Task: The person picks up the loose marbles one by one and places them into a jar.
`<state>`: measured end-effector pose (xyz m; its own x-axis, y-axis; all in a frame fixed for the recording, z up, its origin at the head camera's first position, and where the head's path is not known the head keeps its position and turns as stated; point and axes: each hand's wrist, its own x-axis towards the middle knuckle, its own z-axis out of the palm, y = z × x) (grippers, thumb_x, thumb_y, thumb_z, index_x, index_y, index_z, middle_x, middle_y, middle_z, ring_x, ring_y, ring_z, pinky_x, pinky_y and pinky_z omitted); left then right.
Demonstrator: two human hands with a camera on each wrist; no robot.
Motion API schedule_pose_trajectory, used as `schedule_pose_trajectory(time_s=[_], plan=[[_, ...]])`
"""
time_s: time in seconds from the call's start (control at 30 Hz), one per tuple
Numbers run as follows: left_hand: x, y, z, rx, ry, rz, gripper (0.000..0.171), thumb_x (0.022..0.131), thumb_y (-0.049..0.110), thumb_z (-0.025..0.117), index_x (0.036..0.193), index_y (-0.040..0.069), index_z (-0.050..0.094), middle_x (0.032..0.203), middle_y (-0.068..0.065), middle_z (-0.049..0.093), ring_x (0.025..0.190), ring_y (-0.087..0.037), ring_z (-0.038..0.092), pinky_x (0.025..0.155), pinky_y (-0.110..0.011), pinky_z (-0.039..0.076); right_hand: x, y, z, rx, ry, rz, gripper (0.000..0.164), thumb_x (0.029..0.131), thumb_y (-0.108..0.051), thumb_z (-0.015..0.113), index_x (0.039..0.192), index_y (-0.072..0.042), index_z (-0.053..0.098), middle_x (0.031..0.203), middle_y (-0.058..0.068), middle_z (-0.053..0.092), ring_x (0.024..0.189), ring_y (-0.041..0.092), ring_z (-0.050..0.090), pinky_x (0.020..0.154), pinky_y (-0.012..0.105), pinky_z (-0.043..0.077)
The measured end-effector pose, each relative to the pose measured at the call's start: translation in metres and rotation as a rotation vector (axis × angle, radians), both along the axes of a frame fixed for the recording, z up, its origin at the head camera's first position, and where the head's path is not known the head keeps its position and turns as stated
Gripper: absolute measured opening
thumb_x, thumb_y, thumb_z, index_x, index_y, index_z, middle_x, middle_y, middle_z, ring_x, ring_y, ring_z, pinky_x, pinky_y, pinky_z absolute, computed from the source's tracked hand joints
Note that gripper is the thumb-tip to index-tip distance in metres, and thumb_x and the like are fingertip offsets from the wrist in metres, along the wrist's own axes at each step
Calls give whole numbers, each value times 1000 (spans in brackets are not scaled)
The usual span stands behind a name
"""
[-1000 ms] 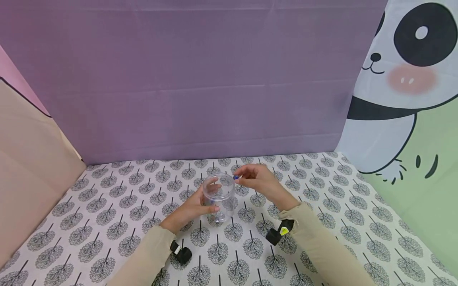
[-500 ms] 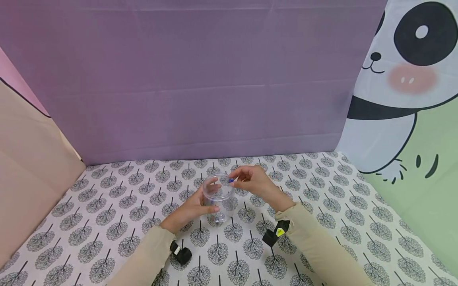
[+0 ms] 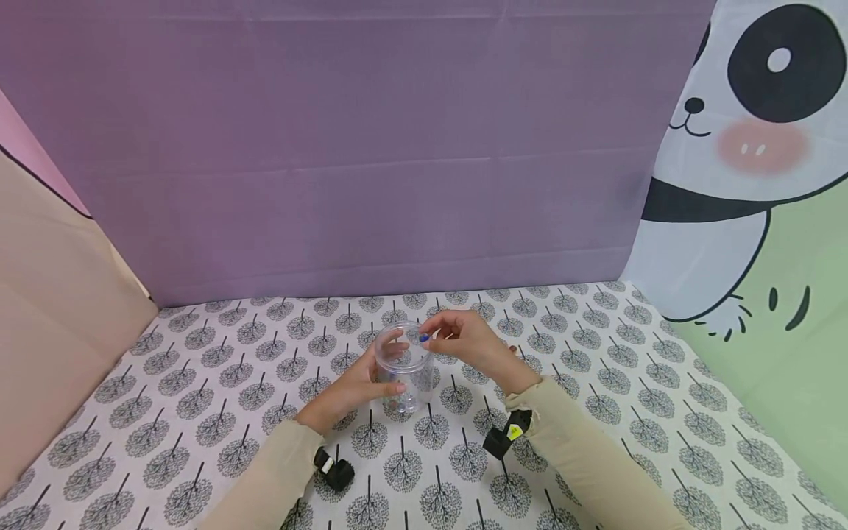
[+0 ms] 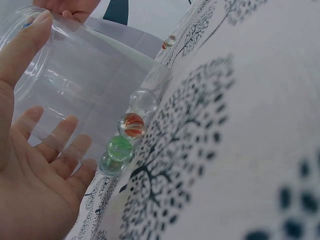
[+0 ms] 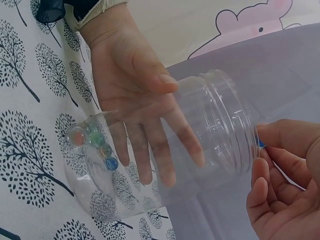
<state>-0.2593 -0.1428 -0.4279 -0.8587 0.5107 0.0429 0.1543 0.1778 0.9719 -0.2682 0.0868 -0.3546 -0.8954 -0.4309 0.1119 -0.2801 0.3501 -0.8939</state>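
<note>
A clear plastic jar (image 3: 409,379) stands upright on the patterned cloth, its mouth uncovered. My left hand (image 3: 354,388) holds it from the left, thumb in front and fingers behind the wall. Several glass marbles lie at the jar's bottom, among them a green marble (image 4: 120,148) and an orange-striped marble (image 4: 131,125). At the jar's rim, my right hand (image 3: 473,344) pinches a blue marble (image 3: 424,338) between thumb and forefinger; the right wrist view shows only a bit of that blue marble (image 5: 261,143).
Another marble (image 3: 513,348), clear with orange in the left wrist view, lies on the cloth beyond my right wrist. The tree-print cloth (image 3: 218,427) covers the table. A purple curtain (image 3: 371,147) rises at the back, and a panda-printed sheet (image 3: 702,258) hangs on the right.
My right hand has moved a little left with the blue marble, from beside the jar to its rim. The loose marble beyond my right wrist has come into sight. My left hand stays put.
</note>
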Motion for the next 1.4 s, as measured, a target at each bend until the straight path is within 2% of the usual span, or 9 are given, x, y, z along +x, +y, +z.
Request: schedule_pose_trajectory(time_s=[0.17,0.37,0.5,0.63,0.73,0.9,1.17,1.4], plan=[[0,0,0,4,12,-8,87,83,11,69,149,30,16,154,-9,29,138,-37,32,111,-61,25,0,0,-2,-7,-2,6,20,84,-12,69,104,-8,67,96,8,64,82,16,56,74,35,51],[1,-1,1,-2,8,-6,89,82,16,71,150,30,15,153,-6,30,140,-34,28,112,-63,21,0,1,-3,-25,-8,11,21,84,-12,69,105,-9,67,100,7,64,84,15,56,79,43,52],[1,0,2,11,-8,-13,90,81,17,72,150,29,14,154,-6,29,138,-35,31,111,-60,26,2,3,-4,-32,-16,8,22,84,-14,69,106,-12,67,102,4,65,86,18,59,78,38,53],[0,-1,2,21,-25,-21,90,81,17,72,149,32,15,154,-6,27,135,-37,36,108,-58,33,5,6,-2,-41,-41,1,25,85,-18,69,109,-15,67,103,4,66,90,26,60,76,30,51],[-1,-1,1,20,-13,-20,90,81,18,73,149,33,15,154,-5,28,137,-36,33,109,-61,29,6,8,-2,-43,-51,-13,26,85,-19,69,110,-16,67,100,3,67,89,26,60,76,30,51],[-3,-1,-1,38,14,-32,91,80,18,73,150,29,16,154,-9,29,140,-38,27,110,-66,19,7,12,-2,-59,-58,-43,23,84,-17,69,107,-17,68,95,3,66,85,19,60,78,37,51],[-2,-1,0,44,17,-34,90,80,17,73,149,28,17,154,-11,27,137,-40,31,110,-62,26,4,21,-8,-51,-75,-73,23,84,-19,69,108,-19,67,94,3,65,87,23,59,76,36,49],[1,-1,1,52,14,-32,89,80,18,73,149,30,18,154,-10,28,139,-40,28,111,-61,25,-1,36,-17,-63,-72,-94,23,85,-19,69,108,-17,67,103,5,66,95,29,58,85,43,49]])
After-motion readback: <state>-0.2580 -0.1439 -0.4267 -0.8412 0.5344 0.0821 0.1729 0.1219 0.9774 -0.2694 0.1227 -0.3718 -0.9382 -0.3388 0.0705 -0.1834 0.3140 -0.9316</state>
